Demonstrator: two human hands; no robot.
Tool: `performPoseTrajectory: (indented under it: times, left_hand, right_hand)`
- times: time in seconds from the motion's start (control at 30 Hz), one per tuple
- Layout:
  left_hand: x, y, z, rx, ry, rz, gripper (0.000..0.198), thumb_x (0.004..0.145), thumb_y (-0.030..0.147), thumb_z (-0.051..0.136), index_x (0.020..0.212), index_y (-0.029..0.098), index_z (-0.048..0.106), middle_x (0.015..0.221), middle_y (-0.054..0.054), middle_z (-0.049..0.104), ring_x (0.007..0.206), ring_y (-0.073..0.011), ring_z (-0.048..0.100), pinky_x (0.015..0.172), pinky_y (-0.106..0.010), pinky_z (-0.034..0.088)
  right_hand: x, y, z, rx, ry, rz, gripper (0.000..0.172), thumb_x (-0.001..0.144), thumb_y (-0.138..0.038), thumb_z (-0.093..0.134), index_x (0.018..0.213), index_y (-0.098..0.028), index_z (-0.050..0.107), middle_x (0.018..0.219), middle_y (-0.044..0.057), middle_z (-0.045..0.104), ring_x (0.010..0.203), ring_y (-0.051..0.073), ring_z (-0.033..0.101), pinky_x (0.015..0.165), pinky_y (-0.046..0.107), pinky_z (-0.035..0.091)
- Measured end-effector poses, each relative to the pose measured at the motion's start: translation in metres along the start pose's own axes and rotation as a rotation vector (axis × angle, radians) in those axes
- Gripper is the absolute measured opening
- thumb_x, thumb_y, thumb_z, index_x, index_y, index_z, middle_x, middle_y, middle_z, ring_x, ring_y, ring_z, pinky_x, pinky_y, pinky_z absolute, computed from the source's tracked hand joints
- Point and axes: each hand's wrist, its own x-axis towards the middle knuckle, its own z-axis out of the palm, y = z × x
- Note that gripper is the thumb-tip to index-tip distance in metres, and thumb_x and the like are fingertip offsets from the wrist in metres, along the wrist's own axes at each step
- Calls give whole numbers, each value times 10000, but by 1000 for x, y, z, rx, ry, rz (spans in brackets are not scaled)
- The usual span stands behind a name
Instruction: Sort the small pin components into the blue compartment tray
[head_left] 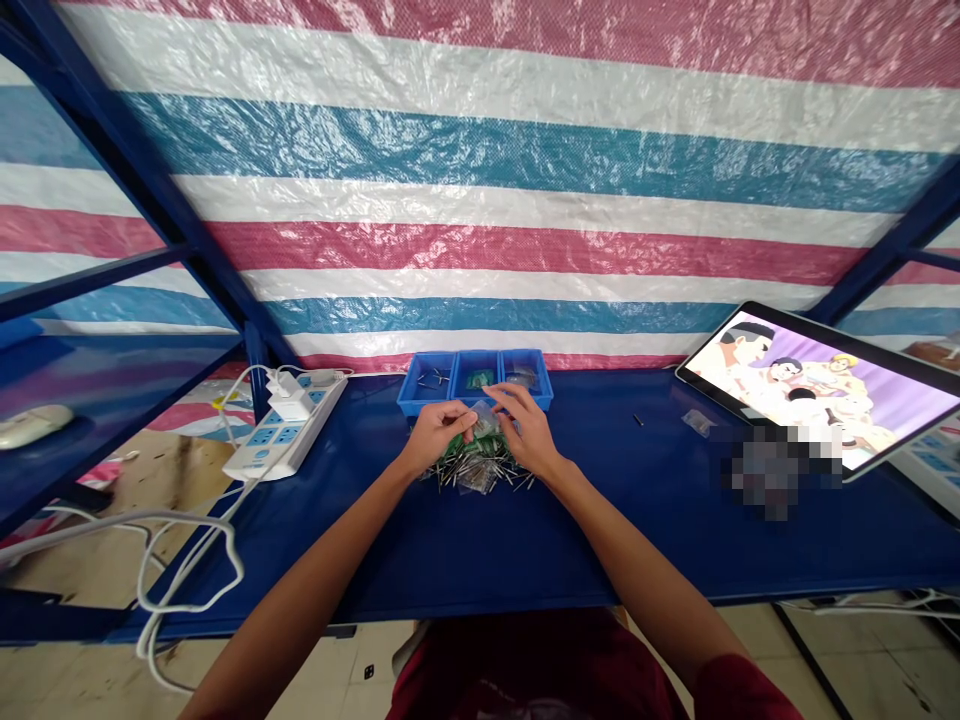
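Note:
My left hand (437, 430) and my right hand (525, 428) meet over a heap of small parts (480, 468), thin metal pins and green pieces, on the blue table (465, 550). Both hands pinch a small clear plastic bag (486, 418) between them, fingers curled on its edges. Just behind the hands stands a blue tray (474, 381) with three compartments holding a few small parts.
A white power strip (289, 428) with a plugged charger and cables lies at the left. A tablet (817, 385) playing a cartoon leans at the right. A small clear bag (697, 421) and a loose pin (637, 420) lie right of the tray. Blue shelf frame stands left.

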Motion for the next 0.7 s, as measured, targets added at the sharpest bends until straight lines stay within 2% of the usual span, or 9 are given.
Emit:
performPoseTrajectory:
  times: [0.13,0.2,0.33,0.4,0.47,0.53,0.63,0.7]
  left_hand:
    - [1,-2,1,4,-29,-18,407,817,504,614,622,148,584,545,-10,588,527,-128,552,577,-255,466]
    - [2,-4,3,6,-18,-28,395,839,501,586,664,147,594,573,-10,592,547,-131,556,585,-255,469]
    - [1,-7,5,9,95,21,382,860,513,542,953,155,633,824,-55,663,696,-165,610,607,-261,486]
    - [1,-8,4,51,97,56,371,833,494,591,981,158,645,913,-74,675,789,-186,626,677,-277,501]
    - [0,-8,4,100,78,69,318,806,461,638,874,152,664,862,-68,680,785,-187,623,717,-286,500]
    - [0,-8,4,101,83,58,293,797,440,653,816,148,654,752,-44,662,678,-161,599,662,-275,492]
    - [1,-9,3,35,124,37,295,795,421,660,915,154,616,635,8,605,534,-114,528,553,-239,447]
    - [1,-8,3,-10,133,35,327,794,407,668,992,163,577,600,32,576,503,-100,502,529,-222,423]
  right_hand:
    - [1,1,1,-66,11,-61,236,942,-254,460,1080,-256,651,1223,105,539,889,181,607,754,347,542]
    - [1,0,1,-64,30,-66,210,947,-274,464,982,-226,665,1174,107,576,886,180,613,784,343,529]
    - [1,0,1,-62,24,16,249,961,-309,438,933,-196,658,911,75,678,800,170,636,745,290,519]
    - [0,0,2,-67,4,53,267,959,-329,439,920,-189,663,822,59,691,746,167,639,718,276,516]
    - [-1,-1,3,-68,-6,76,272,950,-348,451,937,-187,670,845,61,703,744,168,645,729,276,517]
    - [-2,-1,4,-58,-4,107,276,947,-350,452,1038,-191,658,884,59,705,727,162,645,728,277,521]
    - [-2,-2,3,-21,-3,111,334,971,-288,371,1221,-215,580,927,53,683,674,140,629,701,279,528]
    - [-1,-2,1,-8,-21,56,353,974,-244,336,1246,-234,560,1050,76,642,741,141,634,717,293,533]
